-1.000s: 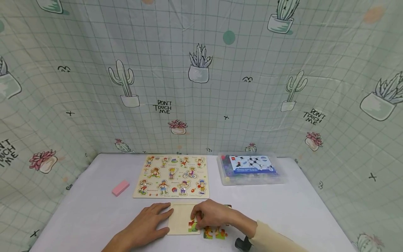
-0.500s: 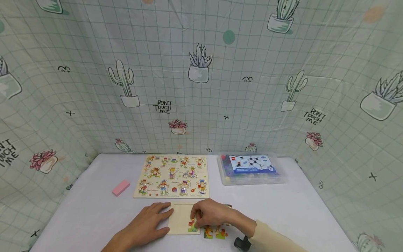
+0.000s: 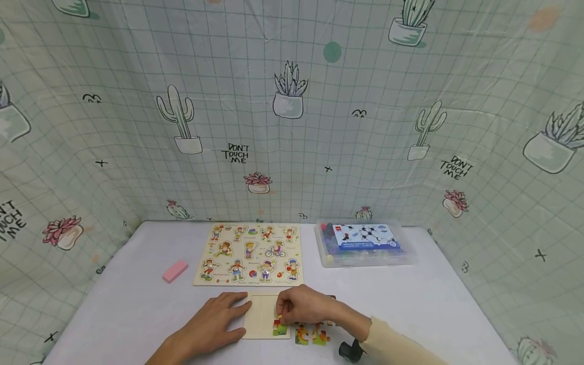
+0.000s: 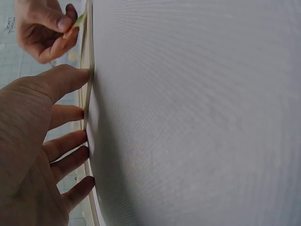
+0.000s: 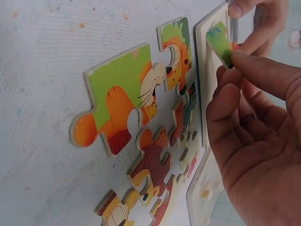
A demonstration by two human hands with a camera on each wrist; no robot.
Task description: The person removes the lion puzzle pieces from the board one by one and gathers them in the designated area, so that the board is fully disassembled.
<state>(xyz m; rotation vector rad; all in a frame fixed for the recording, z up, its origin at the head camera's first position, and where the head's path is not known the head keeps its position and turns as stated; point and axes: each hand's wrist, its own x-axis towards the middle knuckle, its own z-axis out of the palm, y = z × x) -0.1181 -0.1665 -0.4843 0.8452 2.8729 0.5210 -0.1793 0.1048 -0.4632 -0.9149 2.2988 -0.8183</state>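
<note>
My right hand point(image 3: 303, 305) pinches a green jigsaw piece point(image 5: 217, 42) between thumb and fingers, over the lower right corner of a small pale wooden puzzle board point(image 3: 257, 317). In the right wrist view the piece tilts against the board's inner edge; whether it lies flat anywhere is hard to tell. My left hand point(image 3: 212, 322) lies at the board's left side, its spread fingertips touching the edge, as the left wrist view shows too. Several loose jigsaw pieces point(image 5: 120, 94), green with orange and yellow cartoon animals, lie right of the board, partly under my right hand and forearm.
Behind the small board lies a larger wooden picture board point(image 3: 248, 256). A clear plastic box point(image 3: 365, 246) with a blue label stands at the back right. A pink block point(image 3: 175, 271) lies at the left, and a black object point(image 3: 351, 351) sits by the right sleeve.
My right hand has shifted up slightly, uncovering more of the green piece at the board's corner. My left hand stays at the board's edge.
</note>
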